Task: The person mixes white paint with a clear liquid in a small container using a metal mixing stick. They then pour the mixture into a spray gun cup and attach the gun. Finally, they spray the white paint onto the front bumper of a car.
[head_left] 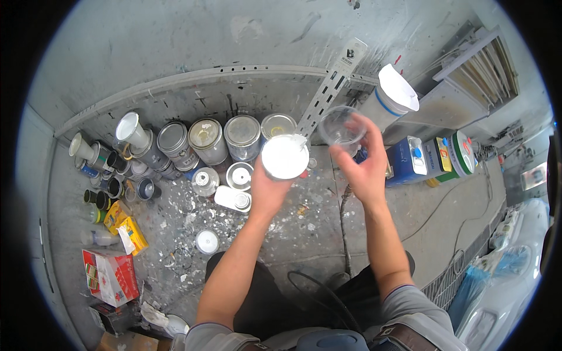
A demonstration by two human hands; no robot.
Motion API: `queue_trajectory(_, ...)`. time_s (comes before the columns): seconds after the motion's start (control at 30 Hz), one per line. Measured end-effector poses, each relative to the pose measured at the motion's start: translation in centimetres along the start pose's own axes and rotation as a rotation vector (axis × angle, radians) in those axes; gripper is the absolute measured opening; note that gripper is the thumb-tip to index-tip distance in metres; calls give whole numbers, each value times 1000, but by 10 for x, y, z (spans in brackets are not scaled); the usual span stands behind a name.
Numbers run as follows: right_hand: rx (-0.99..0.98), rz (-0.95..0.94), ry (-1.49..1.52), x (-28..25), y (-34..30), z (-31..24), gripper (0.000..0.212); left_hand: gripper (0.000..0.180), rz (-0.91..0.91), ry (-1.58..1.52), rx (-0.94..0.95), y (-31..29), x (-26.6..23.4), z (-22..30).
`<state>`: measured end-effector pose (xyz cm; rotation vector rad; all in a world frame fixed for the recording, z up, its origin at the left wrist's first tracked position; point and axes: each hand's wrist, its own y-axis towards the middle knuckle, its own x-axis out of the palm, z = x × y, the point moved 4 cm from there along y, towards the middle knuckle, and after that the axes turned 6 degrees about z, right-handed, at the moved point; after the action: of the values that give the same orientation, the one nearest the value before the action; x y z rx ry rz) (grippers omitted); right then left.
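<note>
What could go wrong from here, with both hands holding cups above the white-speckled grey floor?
The round cup of opaque white liquid in the left hand looks well filled, so a tilt might spill some onto the floor.
The long, slotted silver-grey strip rises far above that cup's rim and could tip or drip.
The right hand grips the transparent plastic cup by its side, so it might slip or flex.
</note>
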<state>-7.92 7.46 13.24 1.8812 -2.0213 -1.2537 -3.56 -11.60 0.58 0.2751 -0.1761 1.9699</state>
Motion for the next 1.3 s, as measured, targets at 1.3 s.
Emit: queue_trajectory(1.3,510,-99,382,-79,-5,44,30,78,-370,57,1,-47,70,-53)
